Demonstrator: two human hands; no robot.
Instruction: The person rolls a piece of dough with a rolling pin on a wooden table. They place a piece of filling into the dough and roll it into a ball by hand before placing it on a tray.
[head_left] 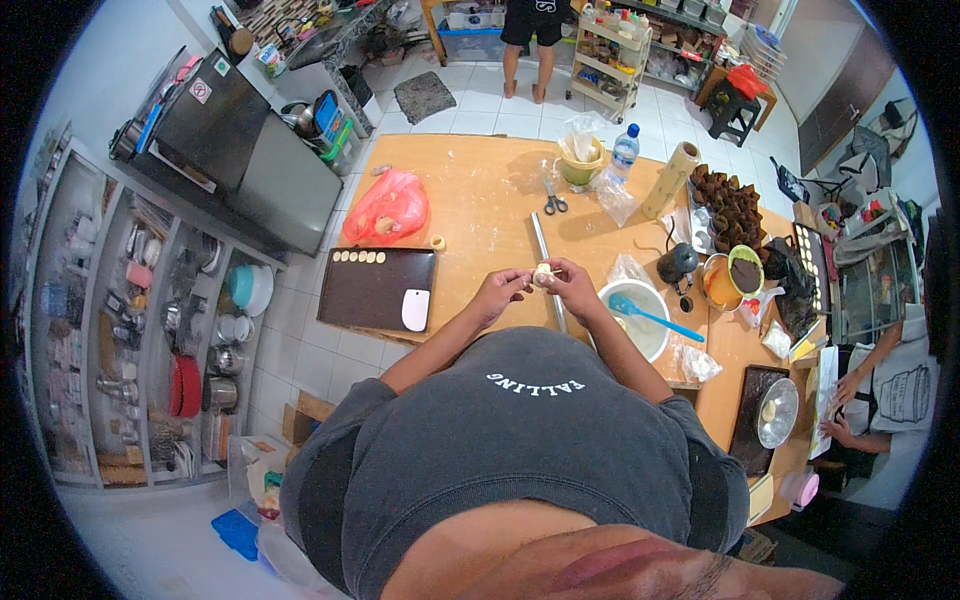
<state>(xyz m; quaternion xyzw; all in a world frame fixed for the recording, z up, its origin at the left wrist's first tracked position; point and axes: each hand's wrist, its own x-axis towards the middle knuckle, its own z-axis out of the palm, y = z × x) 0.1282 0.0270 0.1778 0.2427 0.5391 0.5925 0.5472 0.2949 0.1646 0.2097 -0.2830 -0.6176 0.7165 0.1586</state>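
Note:
A small pale dough ball (542, 276) is pinched between both hands above the wooden table (480, 190). My left hand (502, 291) holds it from the left and my right hand (570, 284) cups it from the right. Left of my hands lies a dark baking tray (375, 295) with a row of several small dough pieces (360, 257) along its far edge and a white scraper (415, 309) at its near right corner. A long metal rod (546, 265) lies under my hands.
A white bowl with a blue spatula (640, 318) sits to the right. Scissors (553, 203), a red plastic bag (390, 205), a water bottle (624, 150), a roll of film (670, 178) and brown paper cups (728, 205) are farther off. A seated person (880, 385) works at right; another stands at the back.

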